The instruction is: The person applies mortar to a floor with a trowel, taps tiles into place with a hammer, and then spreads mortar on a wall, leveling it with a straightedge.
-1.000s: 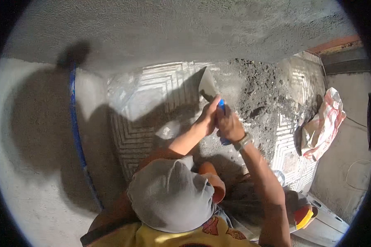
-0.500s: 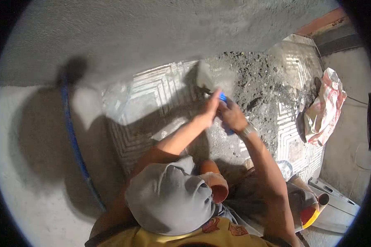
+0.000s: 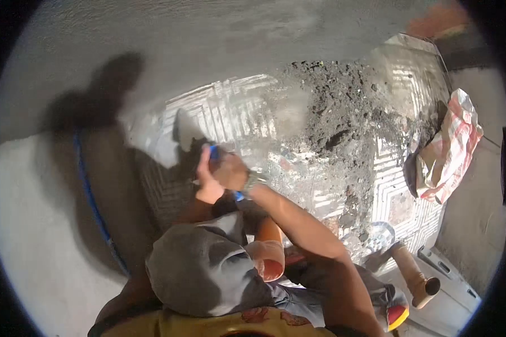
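Observation:
Both of my hands are closed together on the blue handle [image 3: 213, 151] of a tool that looks like a trowel. My left hand [image 3: 208, 184] is on the near left side of the grip, and my right hand [image 3: 231, 172], with a watch on the wrist, wraps it from the right. The tool's grey blade [image 3: 185, 130], blurred, points up and away over the ridged, dusty floor [image 3: 225, 112], near the foot of the grey wall. Whether the blade touches the floor I cannot tell.
Dark rubble [image 3: 343, 101] lies right of centre. A red-and-white sack [image 3: 450, 151] rests at the right wall. Orange pipe [image 3: 270, 259] stands by my knee; another pipe [image 3: 415, 275] is lower right, beside a grey metal level [image 3: 447, 272]. A blue hose [image 3: 93, 205] runs along the left.
Both hands and the tool have moved left and slightly nearer to me. The view has shifted a little, and the lower right pipe shows more fully.

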Demonstrator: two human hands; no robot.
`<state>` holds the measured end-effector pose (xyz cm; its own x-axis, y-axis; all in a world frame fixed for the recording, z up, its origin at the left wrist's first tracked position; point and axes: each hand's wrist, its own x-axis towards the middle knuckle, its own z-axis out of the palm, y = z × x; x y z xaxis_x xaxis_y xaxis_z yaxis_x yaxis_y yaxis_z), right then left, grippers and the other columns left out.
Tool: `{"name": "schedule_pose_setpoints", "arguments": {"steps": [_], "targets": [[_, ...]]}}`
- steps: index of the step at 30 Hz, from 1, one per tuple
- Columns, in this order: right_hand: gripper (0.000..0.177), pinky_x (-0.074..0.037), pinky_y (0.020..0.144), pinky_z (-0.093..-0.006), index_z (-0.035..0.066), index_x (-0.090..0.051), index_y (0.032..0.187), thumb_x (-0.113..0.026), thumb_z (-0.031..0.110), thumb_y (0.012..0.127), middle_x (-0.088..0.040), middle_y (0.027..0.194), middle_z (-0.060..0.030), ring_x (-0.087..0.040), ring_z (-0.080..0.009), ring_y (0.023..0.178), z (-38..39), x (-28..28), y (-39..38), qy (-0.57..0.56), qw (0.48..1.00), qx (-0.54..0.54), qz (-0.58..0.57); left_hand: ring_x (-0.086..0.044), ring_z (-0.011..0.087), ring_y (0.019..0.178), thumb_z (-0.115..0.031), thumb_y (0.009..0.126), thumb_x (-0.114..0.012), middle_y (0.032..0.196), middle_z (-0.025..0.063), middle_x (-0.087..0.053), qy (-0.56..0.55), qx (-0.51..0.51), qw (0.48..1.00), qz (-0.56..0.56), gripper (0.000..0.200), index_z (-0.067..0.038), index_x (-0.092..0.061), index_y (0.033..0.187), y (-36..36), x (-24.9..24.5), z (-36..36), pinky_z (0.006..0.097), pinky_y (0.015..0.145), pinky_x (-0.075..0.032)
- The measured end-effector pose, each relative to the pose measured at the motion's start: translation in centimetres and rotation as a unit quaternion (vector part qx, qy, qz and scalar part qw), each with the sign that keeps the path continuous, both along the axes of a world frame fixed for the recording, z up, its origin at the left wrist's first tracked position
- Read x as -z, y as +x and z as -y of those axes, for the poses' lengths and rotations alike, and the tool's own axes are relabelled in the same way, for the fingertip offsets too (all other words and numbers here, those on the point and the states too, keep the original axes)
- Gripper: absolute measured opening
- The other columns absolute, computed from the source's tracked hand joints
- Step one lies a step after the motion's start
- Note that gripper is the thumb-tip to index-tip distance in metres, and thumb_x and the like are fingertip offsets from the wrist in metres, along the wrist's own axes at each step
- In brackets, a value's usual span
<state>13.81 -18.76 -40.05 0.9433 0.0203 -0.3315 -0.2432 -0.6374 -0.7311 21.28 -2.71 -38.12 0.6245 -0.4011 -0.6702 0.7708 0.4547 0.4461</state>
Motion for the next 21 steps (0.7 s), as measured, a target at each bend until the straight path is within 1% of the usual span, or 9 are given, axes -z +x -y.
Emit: {"name": "schedule_pose_setpoints", "arguments": {"steps": [2, 5, 6, 8, 10, 11, 16, 17, 21], "targets": [[0.024, -0.049, 0.06, -0.0367, 0.001, -0.059, 0.1, -0.054, 0.019, 0.085, -0.057, 0.064, -0.0132, -0.057, -0.0279, 0.067, -4.6, -2.3, 2.6, 0.097, 0.987, 0.131, 0.002, -0.059, 0.0222, 0.091, -0.048, 0.088, -0.054, 0.094, 0.0085, -0.062, -0.046, 0.097, 0.994, -0.022, 0.042, -0.009, -0.06, 0.103, -0.4, 4.5, 1.1, 0.0364, 0.082, -0.048], [0.034, -0.046, 0.042, -0.0317, 0.001, -0.053, 0.103, -0.049, 0.034, 0.093, -0.059, 0.066, -0.0107, -0.056, -0.0193, 0.05, 1.1, -4.7, -1.2, 0.207, 0.916, 0.34, -0.056, -0.049, 0.0237, 0.11, -0.053, 0.084, -0.059, 0.117, 0.0114, -0.057, 0.228, 0.249, 0.94, 0.052, 0.054, -0.008, -0.059, 0.115, -2.5, 1.4, 10.1, 0.0377, 0.097, -0.037], [0.038, -0.045, 0.036, -0.03, 0.002, -0.051, 0.104, -0.047, 0.039, 0.096, -0.059, 0.067, -0.0099, -0.056, -0.0165, 0.044, 2.3, -6.5, -2.0, 0.222, 0.894, 0.383, -0.066, -0.049, 0.0221, 0.105, -0.054, 0.084, -0.058, 0.113, 0.0091, -0.058, 0.223, 0.257, 0.94, 0.031, 0.053, -0.009, -0.06, 0.114, -3.2, 0.4, 11.7, 0.0362, 0.094, -0.037], [0.036, -0.048, 0.042, -0.0366, -0.001, -0.049, 0.106, -0.045, 0.034, 0.097, -0.061, 0.066, -0.0126, -0.059, -0.0223, 0.047, 3.1, -6.9, -3.2, 0.185, 0.931, 0.314, 0.012, -0.05, 0.0189, 0.096, -0.056, 0.084, -0.058, 0.105, 0.0047, -0.06, 0.153, 0.242, 0.958, -0.032, 0.052, -0.012, -0.062, 0.111, -4.1, -1.8, 11.8, 0.0333, 0.088, -0.038], [0.032, -0.051, 0.058, -0.0446, 0.0, -0.049, 0.11, -0.047, 0.029, 0.096, -0.064, 0.076, -0.0195, -0.066, -0.0343, 0.067, 2.1, -7.6, -2.1, 0.154, 0.942, 0.258, -0.151, -0.051, 0.0156, 0.087, -0.058, 0.083, -0.057, 0.098, 0.0003, -0.061, 0.115, 0.194, 0.972, -0.065, 0.05, -0.015, -0.063, 0.108, -4.3, -2.8, 9.5, 0.0303, 0.082, -0.039], [0.034, -0.05, 0.068, -0.0458, 0.002, -0.05, 0.113, -0.052, 0.028, 0.091, -0.063, 0.088, -0.0243, -0.064, -0.0387, 0.085, 0.6, -7.6, -0.3, 0.031, 0.971, 0.19, -0.142, -0.05, 0.015, 0.083, -0.058, 0.084, -0.056, 0.097, 0.0007, -0.06, 0.107, 0.162, 0.978, -0.072, 0.05, -0.014, -0.063, 0.108, -4.3, -2.6, 8.1, 0.0293, 0.078, -0.039], [0.028, -0.048, 0.058, -0.0389, 0.003, -0.053, 0.102, -0.05, 0.029, 0.093, -0.062, 0.079, -0.0166, -0.061, -0.0284, 0.071, -4.5, -1.5, 4.4, 0.064, 0.996, 0.056, -0.023, -0.048, 0.0119, 0.063, -0.056, 0.089, -0.049, 0.091, 0.0026, -0.057, 0.131, 0.033, 0.977, 0.162, 0.051, -0.01, -0.06, 0.108, -0.7, 3.9, -0.9, 0.0242, 0.057, -0.039], [0.028, -0.047, 0.056, -0.0375, 0.003, -0.053, 0.099, -0.05, 0.03, 0.093, -0.061, 0.077, -0.015, -0.06, -0.0264, 0.068, -4.4, -0.6, 4.4, 0.089, 0.994, 0.058, -0.014, -0.047, 0.0113, 0.059, -0.056, 0.09, -0.048, 0.089, 0.003, -0.056, 0.153, 0.062, 0.966, 0.197, 0.051, -0.009, -0.06, 0.108, 0.2, 4.6, -1.4, 0.0232, 0.053, -0.039], [0.029, -0.045, 0.048, -0.032, 0.003, -0.056, 0.09, -0.049, 0.031, 0.094, -0.06, 0.07, -0.0088, -0.058, -0.0182, 0.058, 0.6, 1.4, -0.4, 0.286, 0.938, 0.193, 0.036, -0.055, 0.0217, 0.099, -0.057, 0.093, -0.041, 0.113, 0.0111, -0.059, 0.19, 0.391, 0.9, 0.021, 0.057, -0.011, -0.052, 0.125, 1.0, 0.7, 7.6, 0.0372, 0.084, -0.045]]}}
